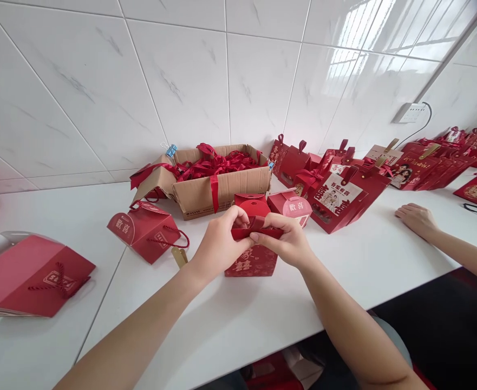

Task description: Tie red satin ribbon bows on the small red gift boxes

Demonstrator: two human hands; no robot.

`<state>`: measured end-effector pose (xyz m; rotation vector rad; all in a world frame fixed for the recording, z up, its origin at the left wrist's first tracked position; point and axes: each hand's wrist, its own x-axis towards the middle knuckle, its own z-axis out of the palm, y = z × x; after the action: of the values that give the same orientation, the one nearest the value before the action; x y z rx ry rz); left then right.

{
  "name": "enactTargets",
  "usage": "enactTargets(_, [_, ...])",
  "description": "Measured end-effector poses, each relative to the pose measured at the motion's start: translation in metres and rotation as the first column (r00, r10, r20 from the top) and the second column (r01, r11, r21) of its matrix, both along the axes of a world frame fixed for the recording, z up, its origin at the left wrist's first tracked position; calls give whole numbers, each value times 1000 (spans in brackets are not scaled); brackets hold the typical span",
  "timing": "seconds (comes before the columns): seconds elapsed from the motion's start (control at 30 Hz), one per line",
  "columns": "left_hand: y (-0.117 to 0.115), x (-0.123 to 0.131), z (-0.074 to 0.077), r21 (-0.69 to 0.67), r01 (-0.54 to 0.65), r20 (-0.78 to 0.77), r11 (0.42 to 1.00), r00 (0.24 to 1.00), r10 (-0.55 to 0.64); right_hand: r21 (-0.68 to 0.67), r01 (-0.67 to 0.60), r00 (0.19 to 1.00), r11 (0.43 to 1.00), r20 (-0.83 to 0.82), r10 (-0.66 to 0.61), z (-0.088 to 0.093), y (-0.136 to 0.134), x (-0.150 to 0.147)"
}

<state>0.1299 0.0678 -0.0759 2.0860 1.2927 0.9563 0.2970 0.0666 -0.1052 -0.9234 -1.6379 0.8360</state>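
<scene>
A small red gift box (254,262) with printed characters stands upright on the white table in front of me. My left hand (224,238) is closed on the top left of this box, its thumb and fingers pinching the upper edge. On the other side my right hand (287,238) grips the top right edge, thumb in front. Between my fingertips a dark red strap or ribbon (256,222) shows at the box's top; its ends are hidden by my fingers. Just behind are a red box with a round-edged flap (251,207) and a pink-flapped box (293,206).
A cardboard box (222,189) of red ribbons (217,164) stands by the tiled wall. Red boxes with rope handles (149,230) lie to the left. Several red gift bags (339,195) stand at right. Another person's hand (417,219) rests on the table near a black band (476,209).
</scene>
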Motion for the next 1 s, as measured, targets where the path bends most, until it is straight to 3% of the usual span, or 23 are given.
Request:
enactTargets(0.1, [0,3,-3,30,-2,21,1000,1000,2,29,31,1000,999,2,-31,0,1,1])
enactTargets(0.23, [-1,10,-14,105,-31,146,994,989,16,-31,73,997,997,-21,-73,-7,-1,11])
enactTargets(0.4, [-1,21,-53,305,-20,332,952,939,-86,-173,-22,997,985,71,35,-33,-22,38])
enactTargets(0.47, [-2,26,-74,418,-6,350,908,924,-156,-188,70,990,980,136,-45,-46,-39,53])
enactTargets(0.53, [-4,31,-93,575,-25,306,818,934,-186,-195,224,967,955,166,-193,-58,-55,73])
enactTargets(0.63, [-9,36,-110,701,79,158,709,952,-262,-189,501,863,845,182,-471,-71,-69,118])
enactTargets(0.73, [-12,39,-114,740,197,56,643,935,-351,-144,692,720,707,209,-662,-76,-65,163])
enactTargets(0.77, [-13,39,-114,743,224,37,631,927,-373,-116,707,703,697,215,-678,-75,-61,175])
enactTargets(0.93, [-10,38,-112,708,260,27,657,919,-393,-47,589,777,807,305,-550,-59,-32,193])
enactTargets(1.0, [-9,37,-114,686,267,18,677,924,-382,45,616,716,786,383,-583,-55,-20,190])
